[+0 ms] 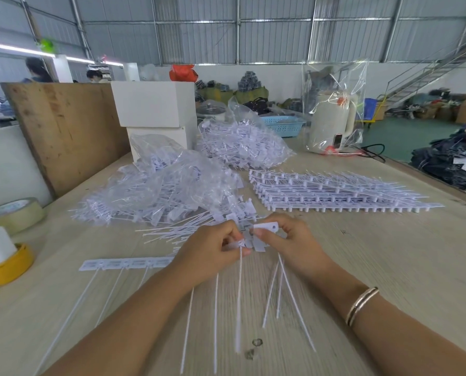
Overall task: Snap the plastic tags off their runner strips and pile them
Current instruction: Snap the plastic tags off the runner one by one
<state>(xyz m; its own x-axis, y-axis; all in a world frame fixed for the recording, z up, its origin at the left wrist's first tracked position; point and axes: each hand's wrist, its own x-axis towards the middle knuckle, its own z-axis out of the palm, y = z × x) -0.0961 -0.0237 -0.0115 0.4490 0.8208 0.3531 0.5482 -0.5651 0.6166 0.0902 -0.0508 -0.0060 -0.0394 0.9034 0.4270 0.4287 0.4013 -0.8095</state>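
Both hands met at the near middle of the wooden table (389, 267). The left hand (213, 248) had its fingers curled round a runner strip (126, 264) that ran out to the left, with three thin tails still hanging from its free part toward the near edge. The right hand (288, 240) pinched white plastic tags (264, 228) between thumb and fingers, one tag flat on top with a hole at its right end. Long white tails trailed from under both hands toward the near edge; motion blur made an exact count unsure, about six.

Just beyond the hands lay a loose pile of snapped-off tags (234, 210), their tails fanned to the left. To the far right of it sat one neat stack of unbroken strips (335, 194); the number of layers could not be told.

Two clear plastic bags held more tags: a flatter bag (158, 180) at the left middle, and a fuller bag (242, 142) farther back. Behind them stood two white boxes (153, 104), one on the other, contents hidden. A third clear bag wrapped a cream kettle (332, 123) at the far right. A blue basket (283, 126) sat beside it.

At the near left were one tape roll (15, 213) and one yellow dispenser (7, 267). A gold bangle (362, 305) circled the right wrist.
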